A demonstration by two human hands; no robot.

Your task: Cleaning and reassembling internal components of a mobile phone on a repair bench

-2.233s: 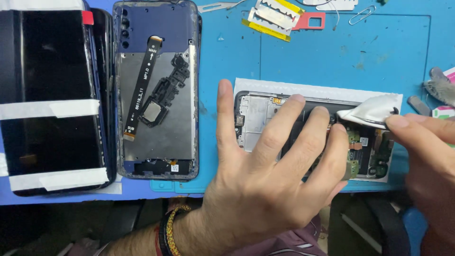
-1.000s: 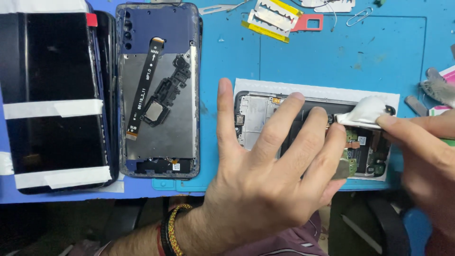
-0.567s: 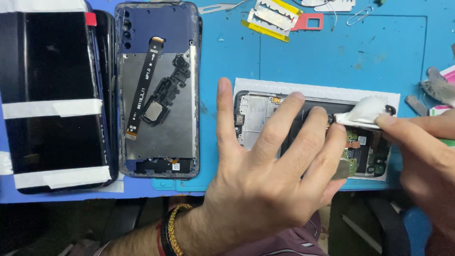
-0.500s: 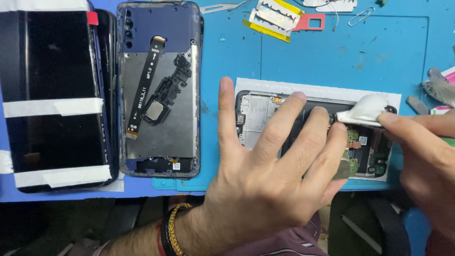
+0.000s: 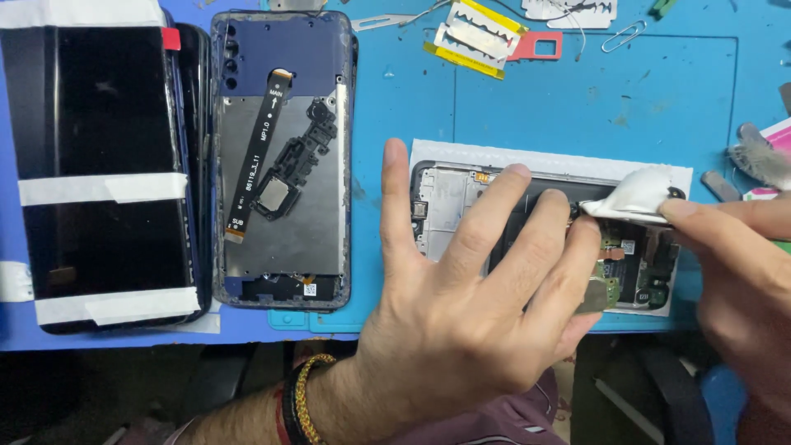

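My left hand [image 5: 461, 321] lies flat with spread fingers on an opened phone frame [image 5: 445, 202], pressing it onto a white sheet [image 5: 461, 153] on the blue mat. My right hand [image 5: 733, 272] pinches a white crumpled wad of cloth or tissue [image 5: 638, 196] over the frame's right end, where small circuit boards [image 5: 614, 284] show. The frame's middle is hidden under my left fingers.
A second open phone back [image 5: 284, 156] with a black flex cable stands left of centre. At far left lies a dark screen [image 5: 99, 165] with white tape strips. Razor blades [image 5: 474, 33], a red card tray [image 5: 540, 45] and a paper clip [image 5: 622, 35] lie along the back edge.
The right hand with the white wad has shifted slightly along the frame's right end. The left hand has stayed pressed on the frame.
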